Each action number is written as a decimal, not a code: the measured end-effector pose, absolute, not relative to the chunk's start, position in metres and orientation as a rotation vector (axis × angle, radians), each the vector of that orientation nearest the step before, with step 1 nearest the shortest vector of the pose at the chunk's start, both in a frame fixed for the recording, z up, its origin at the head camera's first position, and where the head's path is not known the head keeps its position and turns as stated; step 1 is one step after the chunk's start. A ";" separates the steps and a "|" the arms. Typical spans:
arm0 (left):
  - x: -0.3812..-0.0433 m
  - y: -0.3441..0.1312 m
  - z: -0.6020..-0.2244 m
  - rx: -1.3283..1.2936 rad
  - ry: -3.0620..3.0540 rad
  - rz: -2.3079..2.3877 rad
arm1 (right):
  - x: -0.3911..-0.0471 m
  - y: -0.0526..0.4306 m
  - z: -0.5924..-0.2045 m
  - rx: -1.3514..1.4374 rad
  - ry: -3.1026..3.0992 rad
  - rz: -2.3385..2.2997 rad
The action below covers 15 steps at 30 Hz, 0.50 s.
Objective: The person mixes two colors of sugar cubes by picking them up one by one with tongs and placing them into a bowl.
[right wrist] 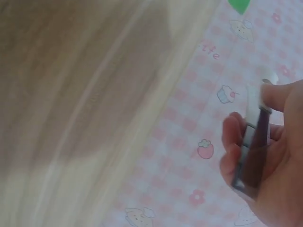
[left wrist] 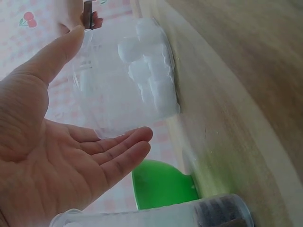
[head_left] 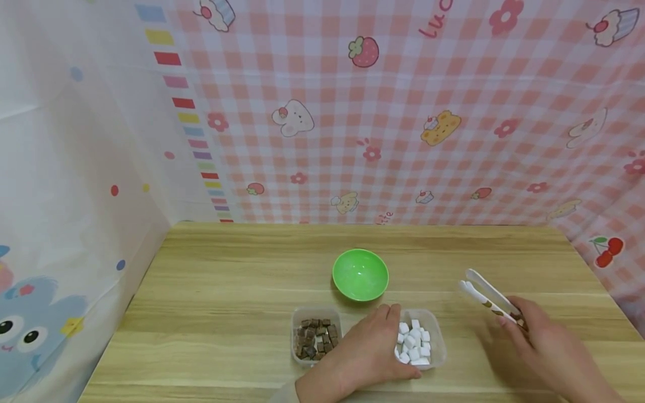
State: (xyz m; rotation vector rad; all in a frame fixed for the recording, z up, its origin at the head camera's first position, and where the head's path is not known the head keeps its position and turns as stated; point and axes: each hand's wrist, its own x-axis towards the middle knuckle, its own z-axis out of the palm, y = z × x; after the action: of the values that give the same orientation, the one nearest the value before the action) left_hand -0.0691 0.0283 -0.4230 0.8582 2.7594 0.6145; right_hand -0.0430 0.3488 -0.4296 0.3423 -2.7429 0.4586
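My left hand (head_left: 370, 347) spans the left side of a clear plastic container (head_left: 437, 344) of white cubes (head_left: 414, 342). In the left wrist view its thumb (left wrist: 61, 49) touches one side of the container (left wrist: 106, 85) and the fingers lie against the opposite side. White tongs (head_left: 486, 296) with brown marks are gripped in my right hand (head_left: 549, 341), to the right of that container. Their two arms stand slightly apart, tips pointing up and left over the table. The right wrist view shows fingers and thumb wrapped round the tongs' handle (right wrist: 255, 146).
A second clear container (head_left: 297, 313) with brown cubes (head_left: 314, 338) sits left of my left hand, its right side partly covered by that hand. Behind the containers stands a green bowl (head_left: 360, 274). The wooden table (head_left: 216, 302) meets a pink checked cloth (head_left: 322, 162) at the back.
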 end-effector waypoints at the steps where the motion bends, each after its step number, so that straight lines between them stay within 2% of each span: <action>1: -0.069 0.028 -0.423 0.856 2.755 0.611 | -0.043 0.349 -0.428 0.342 -2.730 0.445; 15: -0.069 0.025 -0.421 0.910 2.729 0.573 | -0.040 0.347 -0.401 0.374 -2.635 0.488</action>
State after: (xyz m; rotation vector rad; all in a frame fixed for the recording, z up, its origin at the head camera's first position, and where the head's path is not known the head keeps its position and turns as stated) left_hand -0.0693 0.0251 -0.4207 0.9101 2.7290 0.5725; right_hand -0.0400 0.3469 -0.4008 0.3742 -2.6352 0.4882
